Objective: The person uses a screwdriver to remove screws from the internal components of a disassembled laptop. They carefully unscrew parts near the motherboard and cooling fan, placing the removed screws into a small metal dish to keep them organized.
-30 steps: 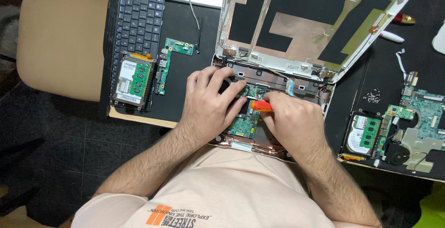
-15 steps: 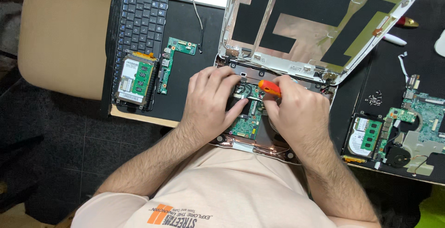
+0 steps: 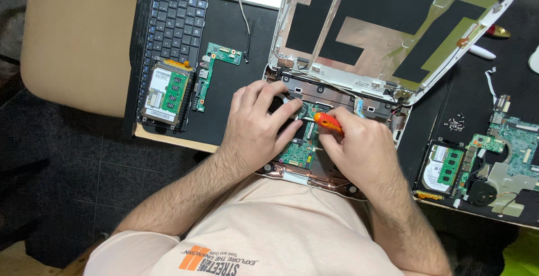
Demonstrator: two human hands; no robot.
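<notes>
An opened white laptop lies before me, its empty lid shell tilted back and its base holding a green circuit board. My left hand rests flat on the base, fingers spread over the board's left part. My right hand grips an orange-handled screwdriver, whose tip points down at the board between both hands. The tip itself is hidden by my fingers.
A detached black keyboard, a drive with a memory stick and a narrow green board lie left. Right: another drive, a motherboard with fan, loose screws. A beige chair stands far left.
My right hand has carried the screwdriver slightly up and to the left along the board. The left hand stays pressed on the base, almost unmoved.
</notes>
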